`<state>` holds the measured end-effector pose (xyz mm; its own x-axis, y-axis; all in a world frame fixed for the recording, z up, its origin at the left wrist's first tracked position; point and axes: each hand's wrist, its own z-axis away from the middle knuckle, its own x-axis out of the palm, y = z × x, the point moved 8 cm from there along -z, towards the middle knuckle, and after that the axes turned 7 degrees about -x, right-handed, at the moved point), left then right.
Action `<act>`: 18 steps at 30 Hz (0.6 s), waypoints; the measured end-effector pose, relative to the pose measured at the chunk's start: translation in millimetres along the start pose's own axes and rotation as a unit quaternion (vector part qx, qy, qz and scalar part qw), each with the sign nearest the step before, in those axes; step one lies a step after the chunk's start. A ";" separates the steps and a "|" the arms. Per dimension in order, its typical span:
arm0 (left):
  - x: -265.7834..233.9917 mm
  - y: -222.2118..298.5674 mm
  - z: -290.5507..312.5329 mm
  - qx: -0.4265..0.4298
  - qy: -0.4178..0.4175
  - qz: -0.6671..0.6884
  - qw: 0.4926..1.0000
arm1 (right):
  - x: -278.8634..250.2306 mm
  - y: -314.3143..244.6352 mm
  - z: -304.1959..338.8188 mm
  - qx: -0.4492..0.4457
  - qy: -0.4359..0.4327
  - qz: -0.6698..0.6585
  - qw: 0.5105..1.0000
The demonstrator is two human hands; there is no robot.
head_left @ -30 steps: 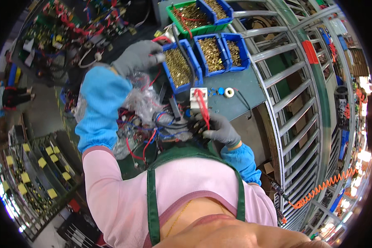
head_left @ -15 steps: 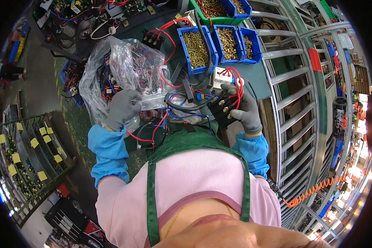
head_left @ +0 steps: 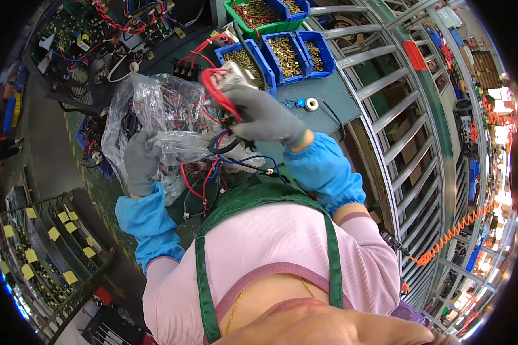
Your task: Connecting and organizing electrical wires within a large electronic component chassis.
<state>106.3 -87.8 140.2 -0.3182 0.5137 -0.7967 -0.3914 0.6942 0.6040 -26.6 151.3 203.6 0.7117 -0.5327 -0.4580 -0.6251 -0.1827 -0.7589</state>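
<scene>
My right hand, in a grey glove, is closed around a black terminal block wired with red leads. A white plug-like block hangs on with them; the fingers hide most of the black part. The red wires loop up beside the fingers. At the left, my gloved left hand pinches the edge of a clear plastic bag. Inside the bag are bundled wires and small parts. Black cable and red and blue wires lie near the apron.
Blue bins of brass screws and a green bin stand at the back. Another black terminal block lies behind the bag. A large open chassis is at the far left, a metal roller conveyor at the right.
My right hand has moved left and up over the bag, carrying the terminal block and white block away from the bench's right side. My left hand has shifted slightly left, still at the bag.
</scene>
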 end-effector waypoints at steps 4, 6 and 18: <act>-9.3 7.9 23.2 0.005 0.019 -0.080 0.997 | 28.6 16.5 -7.7 0.150 -0.026 0.082 0.985; -13.9 -2.4 34.6 0.013 0.024 -0.061 0.998 | 66.6 29.9 -7.5 0.140 -0.168 0.205 0.954; -46.9 -7.9 174.3 -0.108 0.234 -0.077 0.963 | 55.6 -0.2 27.8 0.054 -0.111 0.283 0.951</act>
<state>274.9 -29.5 169.4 -0.5775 0.0944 -0.8109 -0.6188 0.5972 0.5102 22.0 144.6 165.4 0.3293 -0.3307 -0.8844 -0.9001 0.1731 -0.3998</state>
